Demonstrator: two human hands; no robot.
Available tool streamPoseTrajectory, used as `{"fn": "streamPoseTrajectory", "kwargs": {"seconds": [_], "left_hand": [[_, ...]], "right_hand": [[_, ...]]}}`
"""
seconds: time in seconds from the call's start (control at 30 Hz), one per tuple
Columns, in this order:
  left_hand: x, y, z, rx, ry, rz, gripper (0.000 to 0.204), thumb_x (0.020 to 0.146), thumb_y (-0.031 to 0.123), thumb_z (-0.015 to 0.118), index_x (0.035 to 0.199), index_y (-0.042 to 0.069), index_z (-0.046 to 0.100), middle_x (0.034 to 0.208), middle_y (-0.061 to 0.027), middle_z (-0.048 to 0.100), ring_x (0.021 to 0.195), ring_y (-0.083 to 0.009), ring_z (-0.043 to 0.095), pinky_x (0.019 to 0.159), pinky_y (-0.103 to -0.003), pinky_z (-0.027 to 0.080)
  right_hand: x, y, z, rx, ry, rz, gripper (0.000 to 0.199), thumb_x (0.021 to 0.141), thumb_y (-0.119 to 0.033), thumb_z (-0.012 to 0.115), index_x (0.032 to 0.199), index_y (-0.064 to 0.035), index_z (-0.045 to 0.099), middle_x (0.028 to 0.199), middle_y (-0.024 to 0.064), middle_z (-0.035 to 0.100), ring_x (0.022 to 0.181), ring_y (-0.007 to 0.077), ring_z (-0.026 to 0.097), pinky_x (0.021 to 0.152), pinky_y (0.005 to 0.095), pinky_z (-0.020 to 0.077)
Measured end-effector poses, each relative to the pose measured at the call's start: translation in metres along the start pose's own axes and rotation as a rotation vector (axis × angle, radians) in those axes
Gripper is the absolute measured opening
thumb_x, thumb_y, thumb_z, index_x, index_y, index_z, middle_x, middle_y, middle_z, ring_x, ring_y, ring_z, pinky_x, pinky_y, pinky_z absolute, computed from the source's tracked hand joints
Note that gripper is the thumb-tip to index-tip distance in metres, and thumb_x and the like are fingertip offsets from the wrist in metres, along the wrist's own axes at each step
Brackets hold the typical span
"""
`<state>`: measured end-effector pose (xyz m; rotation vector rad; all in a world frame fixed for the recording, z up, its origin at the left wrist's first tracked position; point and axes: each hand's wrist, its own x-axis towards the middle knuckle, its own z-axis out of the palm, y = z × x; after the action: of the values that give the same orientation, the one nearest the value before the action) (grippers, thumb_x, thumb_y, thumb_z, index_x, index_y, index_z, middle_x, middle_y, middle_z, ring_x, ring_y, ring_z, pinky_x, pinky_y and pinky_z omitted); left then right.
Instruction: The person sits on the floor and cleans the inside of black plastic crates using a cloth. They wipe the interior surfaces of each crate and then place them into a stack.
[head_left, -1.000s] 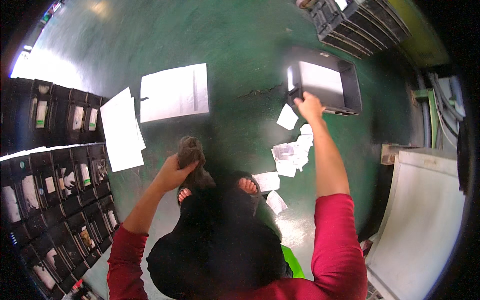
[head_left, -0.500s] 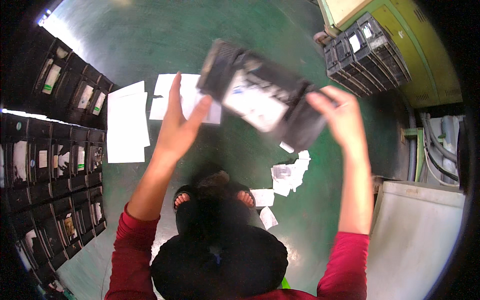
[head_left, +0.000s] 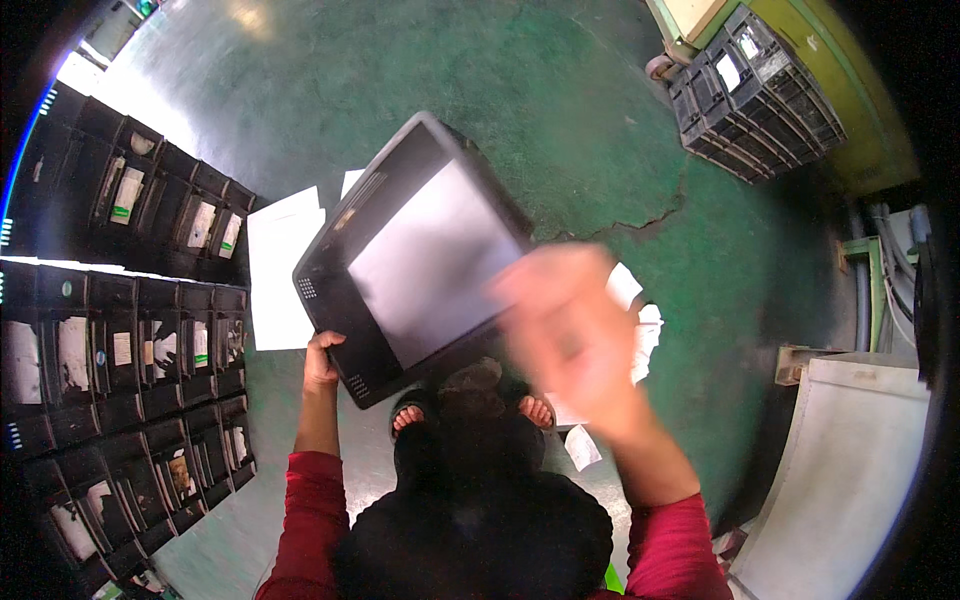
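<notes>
My left hand [head_left: 322, 360] grips the lower left corner of a black plastic bin [head_left: 355, 235], thumb over the rim. The bin is held tilted above the floor in front of me, its open side facing me. A white sheet [head_left: 435, 265] lies inside against the bottom and covers much of it. My right hand [head_left: 575, 335] is at the bin's right side, over the edge of the sheet. It is smeared by motion, so its fingers and whether it touches the bin or the sheet cannot be made out.
Stacked black bins [head_left: 120, 350] with worn labels line the left. Blank white sheets [head_left: 285, 270] lie on the green floor [head_left: 590, 130] beside them. Torn paper scraps [head_left: 583, 447] lie near my feet. Another black bin stack [head_left: 765, 100] stands far right, and a pale panel [head_left: 850, 460] near right.
The bin has turned from its labelled outer side to its open inside, showing the white sheet. My left hand has taken hold of its corner; my right hand has moved left and nearer me.
</notes>
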<state>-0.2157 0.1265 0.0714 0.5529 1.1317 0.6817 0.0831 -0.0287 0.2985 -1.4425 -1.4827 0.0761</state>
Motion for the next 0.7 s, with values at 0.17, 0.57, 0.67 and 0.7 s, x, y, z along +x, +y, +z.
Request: {"fn": "streamPoseTrajectory", "kwargs": {"seconds": [0.17, 0.57, 0.67, 0.7], "left_hand": [[-0.008, 0.003, -0.021, 0.152, 0.001, 0.102, 0.008, 0.065, 0.011, 0.056, 0.064, 0.003, 0.060, 0.070, -0.0091, 0.060, 0.070, -0.0224, 0.058, 0.071, -0.036, 0.049], [0.011, -0.004, 0.032, 0.293, -0.027, 0.122, 0.054, 0.063, -0.003, 0.052, 0.116, 0.001, 0.048, 0.086, -0.0085, 0.056, 0.077, -0.0216, 0.056, 0.071, -0.034, 0.048], [0.030, -0.020, 0.058, 0.392, 0.018, 0.136, 0.059, 0.063, -0.005, 0.051, 0.121, 0.001, 0.043, 0.088, -0.0094, 0.054, 0.077, -0.0222, 0.055, 0.069, -0.032, 0.047], [0.035, -0.025, 0.064, 0.376, 0.011, 0.100, 0.059, 0.063, -0.005, 0.051, 0.121, 0.001, 0.043, 0.089, -0.0098, 0.054, 0.078, -0.0222, 0.055, 0.069, -0.032, 0.047]], "right_hand": [[0.011, 0.029, -0.033, 0.141, 0.164, 0.413, 0.008, 0.085, -0.005, 0.060, 0.092, -0.0038, 0.064, 0.093, 0.0068, 0.061, 0.085, 0.0162, 0.059, 0.068, 0.0260, 0.0467], [-0.052, 0.144, 0.009, -0.512, 0.342, 0.521, 0.026, 0.088, -0.027, 0.057, 0.104, -0.0067, 0.062, 0.097, 0.0150, 0.061, 0.093, 0.0296, 0.058, 0.081, 0.0382, 0.0473], [-0.070, 0.179, 0.061, -0.464, -0.114, 0.289, 0.019, 0.084, -0.019, 0.059, 0.101, -0.0096, 0.062, 0.097, 0.0121, 0.060, 0.094, 0.0308, 0.059, 0.080, 0.0395, 0.0489], [-0.073, 0.190, 0.081, -0.336, -0.294, 0.289, 0.019, 0.084, -0.018, 0.060, 0.101, -0.0099, 0.061, 0.097, 0.0113, 0.060, 0.095, 0.0304, 0.059, 0.080, 0.0402, 0.0495]]}}
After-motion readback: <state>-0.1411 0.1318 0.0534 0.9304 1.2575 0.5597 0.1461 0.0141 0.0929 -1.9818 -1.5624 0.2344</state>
